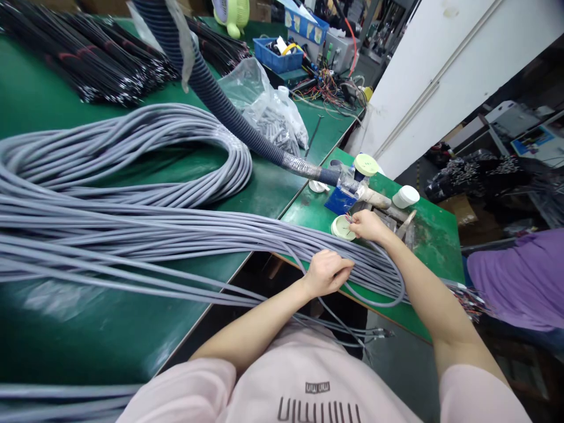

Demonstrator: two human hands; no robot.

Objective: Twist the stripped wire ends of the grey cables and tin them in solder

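Observation:
My right hand point(369, 226) pinches the end of a grey cable, its thin coloured wires point(349, 218) fanned out over the small round tub point(341, 228) with pale contents. From there the cable point(402, 279) loops round to my left hand point(328, 272), which is closed about it above the bundle. Under both hands runs a thick bundle of grey cables point(211, 226), stretching from the far left to stripped ends point(469, 301) at the right. Whether the wire tips touch the tub's contents I cannot tell.
A ribbed hose point(247, 132) with a pipe end point(374, 198) hangs above the work. White tub point(406, 197) and yellow-lidded tub point(365, 165) stand behind. Coiled cables point(176, 126), a clear bag point(275, 120), black cable bundles point(101, 61) and blue bins point(277, 56) lie farther back. A person in purple point(517, 279) is at right.

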